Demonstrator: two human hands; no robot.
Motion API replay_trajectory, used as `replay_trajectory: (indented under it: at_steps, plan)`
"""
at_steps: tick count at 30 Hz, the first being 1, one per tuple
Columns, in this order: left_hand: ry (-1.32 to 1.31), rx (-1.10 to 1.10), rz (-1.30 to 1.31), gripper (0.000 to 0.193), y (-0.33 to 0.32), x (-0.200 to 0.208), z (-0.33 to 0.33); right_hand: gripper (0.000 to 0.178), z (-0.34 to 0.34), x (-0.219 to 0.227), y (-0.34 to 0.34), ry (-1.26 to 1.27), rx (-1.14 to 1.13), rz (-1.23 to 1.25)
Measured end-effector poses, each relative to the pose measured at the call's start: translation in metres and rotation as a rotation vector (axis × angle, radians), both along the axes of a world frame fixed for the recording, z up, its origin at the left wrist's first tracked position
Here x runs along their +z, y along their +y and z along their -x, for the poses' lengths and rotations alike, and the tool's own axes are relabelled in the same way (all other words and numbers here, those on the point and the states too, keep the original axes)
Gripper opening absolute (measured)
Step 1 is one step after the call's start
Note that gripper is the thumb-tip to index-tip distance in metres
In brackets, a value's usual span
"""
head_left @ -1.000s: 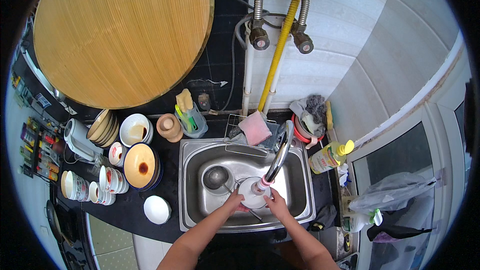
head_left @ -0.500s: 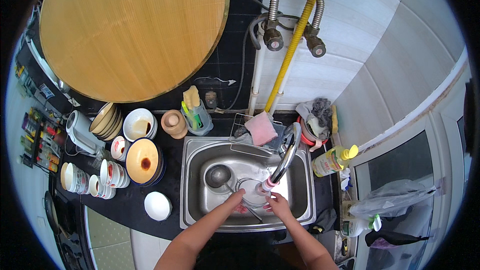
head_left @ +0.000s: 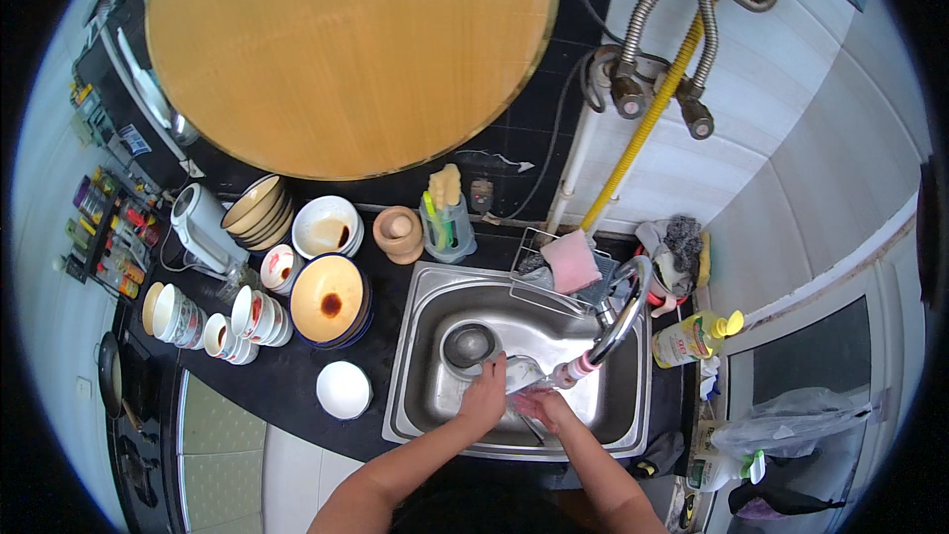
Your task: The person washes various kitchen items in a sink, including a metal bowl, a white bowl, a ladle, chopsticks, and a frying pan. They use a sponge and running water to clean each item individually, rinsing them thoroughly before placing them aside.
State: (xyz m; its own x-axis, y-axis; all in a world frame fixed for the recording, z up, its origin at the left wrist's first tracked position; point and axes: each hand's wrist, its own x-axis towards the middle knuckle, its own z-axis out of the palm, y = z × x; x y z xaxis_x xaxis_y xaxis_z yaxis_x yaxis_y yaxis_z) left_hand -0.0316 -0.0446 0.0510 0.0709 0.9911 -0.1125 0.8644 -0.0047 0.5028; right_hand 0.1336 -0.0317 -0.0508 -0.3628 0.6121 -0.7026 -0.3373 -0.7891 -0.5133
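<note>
Held bowl (head_left: 518, 374) partly hidden by left hand (head_left: 484, 398); round board (head_left: 351, 54) cut off by top edge.

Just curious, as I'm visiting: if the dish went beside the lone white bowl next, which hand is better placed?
Probably the left hand: it grips the tilted dish and is nearer the lone white bowl on the counter. The right hand is farther off, near the faucet.
</note>
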Motion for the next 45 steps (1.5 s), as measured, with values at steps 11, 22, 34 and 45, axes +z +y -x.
replay_trajectory:
  at_steps: [11, 22, 34, 45]
  plan:
    - [0.110, 0.007, -0.169, 0.053, -0.040, 0.025, 0.111, 0.033, 0.025, -0.016, -0.010, -0.445, 0.143, -0.136]
    - [-0.180, 0.673, -0.391, 0.029, -0.113, 0.019, 0.216, 0.026, 0.024, -0.056, -0.019, -0.559, 0.211, -0.135]
    - [-0.693, 1.190, 0.060, 0.025, -0.121, 0.000, 0.260, 0.035, -0.006, -0.147, -0.033, -1.091, 0.419, -0.568]
    - [-0.139, 1.018, -0.033, 0.035, -0.128, -0.029, 0.273, 0.042, -0.001, -0.141, -0.044, -1.144, 0.574, -0.380]
